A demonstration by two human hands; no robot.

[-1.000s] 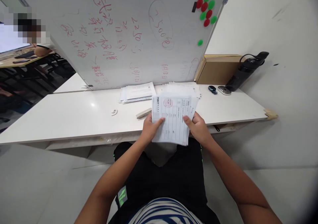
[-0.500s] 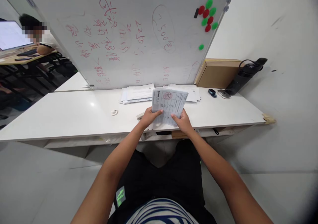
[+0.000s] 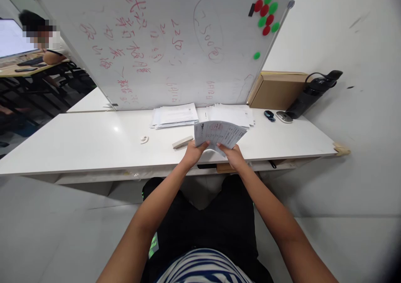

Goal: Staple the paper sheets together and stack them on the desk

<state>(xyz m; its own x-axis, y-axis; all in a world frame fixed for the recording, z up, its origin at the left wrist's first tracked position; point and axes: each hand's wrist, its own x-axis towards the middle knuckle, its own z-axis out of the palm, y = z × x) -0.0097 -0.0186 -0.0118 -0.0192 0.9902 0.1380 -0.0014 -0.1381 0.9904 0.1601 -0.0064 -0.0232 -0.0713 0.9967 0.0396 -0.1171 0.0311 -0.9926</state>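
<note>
Head view: just right of the middle of the frame, a bundle of printed papers (image 3: 224,133) is held up over the front part of the desk (image 3: 94,145), bowed along its lower edge, with a reddish round stamp on the top sheet. The left hand (image 3: 194,151) grips its lower left part and the right hand (image 3: 234,155) its lower right, both thumbs lying on the printed face.

Behind the bundle, two stacks of paper lie side by side against a whiteboard (image 3: 188,74), the left stack (image 3: 175,116) and the right stack (image 3: 232,113), which the bundle partly covers. A beige stapler (image 3: 182,143) lies beside the left hand, and a small white ring-shaped object (image 3: 144,139) further left.

At right of the frame, a cardboard box (image 3: 278,91) stands closed, its contents out of sight. A black bottle (image 3: 308,95) leans beside it, lid on, so what it holds cannot be told. A computer mouse (image 3: 284,116) lies near its base. Under the desk top, an open shelf (image 3: 94,178) contains a dark item (image 3: 206,166) and a brown item (image 3: 225,168), perhaps a small carton, though shadow makes that uncertain.
</note>
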